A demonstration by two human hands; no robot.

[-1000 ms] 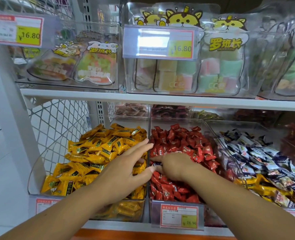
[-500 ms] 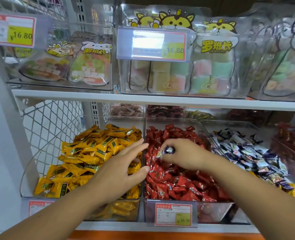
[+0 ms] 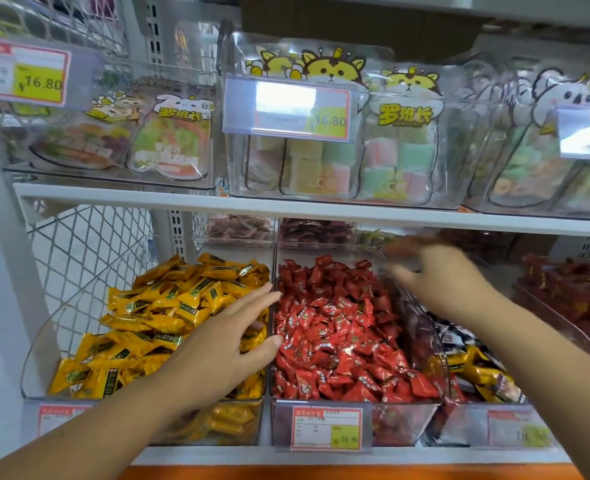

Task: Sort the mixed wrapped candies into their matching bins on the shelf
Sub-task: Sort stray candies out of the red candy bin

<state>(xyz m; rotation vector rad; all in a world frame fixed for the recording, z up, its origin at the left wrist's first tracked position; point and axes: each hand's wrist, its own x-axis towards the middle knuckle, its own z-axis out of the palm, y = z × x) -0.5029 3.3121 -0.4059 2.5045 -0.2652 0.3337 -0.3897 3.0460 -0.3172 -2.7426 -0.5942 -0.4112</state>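
Plainly, the left grip (image 3: 224,341) lies flat, fingers straight, on the yellow candies (image 3: 155,313) in the left bin (image 3: 54,341), just beside the red candies (image 3: 338,334). Blurred, the right grip (image 3: 442,278) hovers over the back of the mixed candies (image 3: 473,365); whether it holds anything, I cannot tell.

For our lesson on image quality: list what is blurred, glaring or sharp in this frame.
Head view: the right hand is motion-smeared; the left hand and red candies are sharp; glare whitens the middle price tag.
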